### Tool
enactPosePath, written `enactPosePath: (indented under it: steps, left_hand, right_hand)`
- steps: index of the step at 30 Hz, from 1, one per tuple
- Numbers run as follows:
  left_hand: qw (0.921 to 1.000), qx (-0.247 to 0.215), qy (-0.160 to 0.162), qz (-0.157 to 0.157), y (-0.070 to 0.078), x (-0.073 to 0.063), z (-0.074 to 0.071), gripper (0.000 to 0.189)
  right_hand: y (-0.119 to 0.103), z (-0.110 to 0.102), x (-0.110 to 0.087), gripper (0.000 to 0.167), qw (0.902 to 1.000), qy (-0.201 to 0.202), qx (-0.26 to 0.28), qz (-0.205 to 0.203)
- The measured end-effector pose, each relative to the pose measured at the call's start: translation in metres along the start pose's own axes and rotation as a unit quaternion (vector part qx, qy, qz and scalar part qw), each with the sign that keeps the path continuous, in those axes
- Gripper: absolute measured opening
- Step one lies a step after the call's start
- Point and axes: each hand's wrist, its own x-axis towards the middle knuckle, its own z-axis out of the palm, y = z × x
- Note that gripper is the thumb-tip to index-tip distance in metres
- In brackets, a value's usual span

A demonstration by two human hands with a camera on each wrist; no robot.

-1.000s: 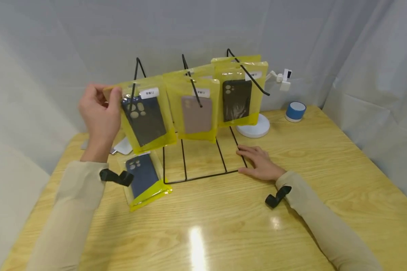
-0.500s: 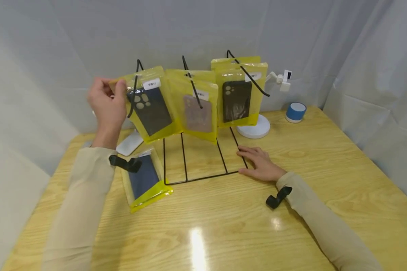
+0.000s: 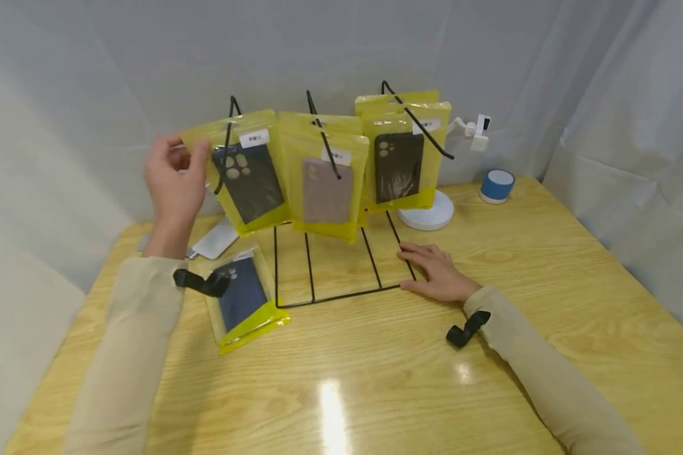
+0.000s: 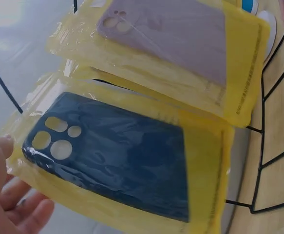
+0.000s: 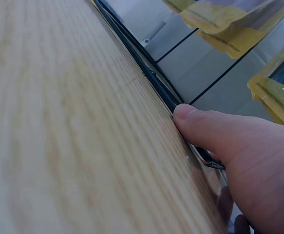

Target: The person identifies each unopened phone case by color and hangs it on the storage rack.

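My left hand (image 3: 173, 180) pinches the upper left corner of a yellow, clear-fronted bag with a dark blue phone case (image 4: 112, 151) inside. This bag is at the left hook (image 3: 226, 151) of a black wire rack, whose arm crosses its front. The bag tilts slightly. On the middle hook hang bags with a mauve phone case (image 3: 327, 189) in front; on the right hook, bags with a black phone case (image 3: 398, 165). My right hand (image 3: 438, 275) rests on the rack's base wire (image 3: 347, 296), fingers spread, its thumb (image 5: 200, 122) touching the wire.
Another bagged blue phone case (image 3: 241, 297) lies on the table left of the rack base. Behind it lies a white flat object (image 3: 216, 239). A white round disc (image 3: 427, 213), a blue and white cylinder (image 3: 496, 186) and a white clip-like device (image 3: 478, 134) are at the right back.
My left hand has moved slightly right and up with the bag, which now tilts less and sits closer to the hook. The middle bags have swung a little. My right hand stays put.
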Motion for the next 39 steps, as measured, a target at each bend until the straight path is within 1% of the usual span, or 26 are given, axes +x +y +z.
enactPosePath:
  steps: [4,8,10,12,17,20,24,26,28,29,32,33,35,39]
  left_hand:
    - [0.9989,0.019,-0.029,-0.033,-0.009,-0.009,-0.007,0.032]
    - [0.9990,0.002,-0.032,-0.032,-0.024,-0.017,-0.014,0.032]
    - [0.9993,-0.009,-0.026,-0.026,-0.032,-0.020,-0.016,0.029]
    - [0.9994,-0.009,-0.024,-0.025,-0.041,-0.024,-0.020,0.025]
    - [0.9990,-0.007,-0.012,-0.043,-0.067,-0.036,-0.027,0.009]
    - [0.9984,0.011,-0.005,-0.055,-0.080,-0.043,-0.031,0.005]
    - [0.9965,0.057,-0.015,-0.059,-0.094,-0.050,-0.038,0.013]
    - [0.9943,0.082,-0.034,-0.059,-0.101,-0.051,-0.041,0.019]
    - [0.9892,0.115,-0.065,-0.063,-0.107,-0.053,-0.045,0.024]
    - [0.9864,0.127,-0.082,-0.066,-0.110,-0.054,-0.048,0.027]
    - [0.9740,0.160,-0.137,-0.082,-0.121,-0.056,-0.054,0.035]
    - [0.9715,0.156,-0.154,-0.089,-0.126,-0.057,-0.055,0.038]
    - [0.9661,0.142,-0.184,-0.113,-0.134,-0.058,-0.057,0.045]
    - [0.9544,0.127,-0.223,-0.152,-0.148,-0.061,-0.058,0.056]
  right_hand:
    - [0.001,0.001,0.000,0.067,1.0000,-0.002,0.005,0.001]
    - [0.002,0.001,0.001,0.067,1.0000,-0.002,0.002,0.000]
    - [0.002,0.000,0.001,0.067,1.0000,-0.001,0.000,-0.001]
    - [0.002,0.000,0.001,0.067,1.0000,0.000,0.000,-0.003]
    - [0.003,0.000,0.000,0.068,1.0000,-0.001,0.003,-0.003]
    - [0.005,0.000,-0.001,0.068,1.0000,-0.001,0.000,0.000]
    - [0.005,0.000,0.000,0.068,1.0000,-0.003,-0.002,-0.001]
    - [0.004,0.000,0.002,0.068,1.0000,-0.003,-0.001,-0.002]
    - [0.003,0.000,0.003,0.068,1.0000,-0.001,-0.002,-0.003]
    - [0.003,0.000,0.003,0.068,1.0000,0.000,-0.002,-0.003]
    - [0.003,0.000,0.004,0.067,1.0000,0.002,-0.005,-0.003]
    - [0.002,0.000,0.004,0.067,1.0000,0.003,-0.005,-0.002]
    - [0.002,0.001,0.003,0.067,1.0000,0.002,-0.005,0.000]
    - [0.002,0.001,0.002,0.067,1.0000,0.000,-0.004,0.003]
